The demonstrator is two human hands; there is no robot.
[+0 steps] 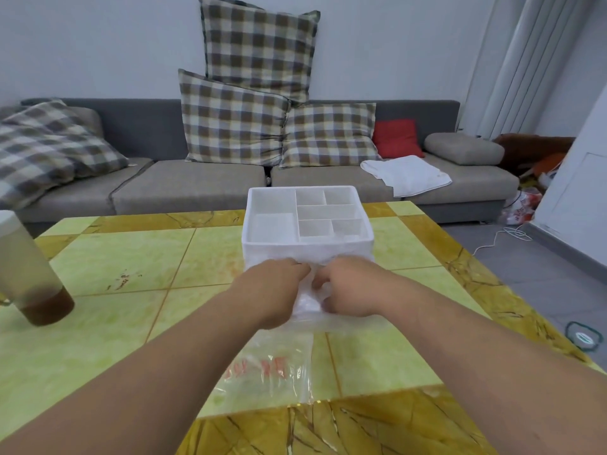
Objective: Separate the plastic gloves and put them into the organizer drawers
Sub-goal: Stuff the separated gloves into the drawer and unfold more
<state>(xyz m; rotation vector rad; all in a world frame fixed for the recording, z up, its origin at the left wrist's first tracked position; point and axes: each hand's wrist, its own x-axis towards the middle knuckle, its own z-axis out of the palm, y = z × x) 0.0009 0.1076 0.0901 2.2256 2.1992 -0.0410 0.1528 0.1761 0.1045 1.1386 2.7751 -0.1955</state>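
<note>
Red print on the clear bag [272, 372] is illegible. Left hand [272, 287] and right hand [348, 290] pinch the plastic gloves [308, 302], just near of the white organizer [305, 249].

Hands: I count two, left [274, 289] and right [349, 287], at 6 o'clock.
Organizer [307, 254]: one, six compartments on top.
Plastic bag [272, 369]: one.
Glove wad [308, 302]: one clump; single gloves I cannot count.
Plaid pillows: four, first [259, 47] at 12 o'clock.
Red cushion [395, 138]: one.
Towel [407, 174]: one.
Jar [29, 274]: one, at 9 o'clock.
</note>
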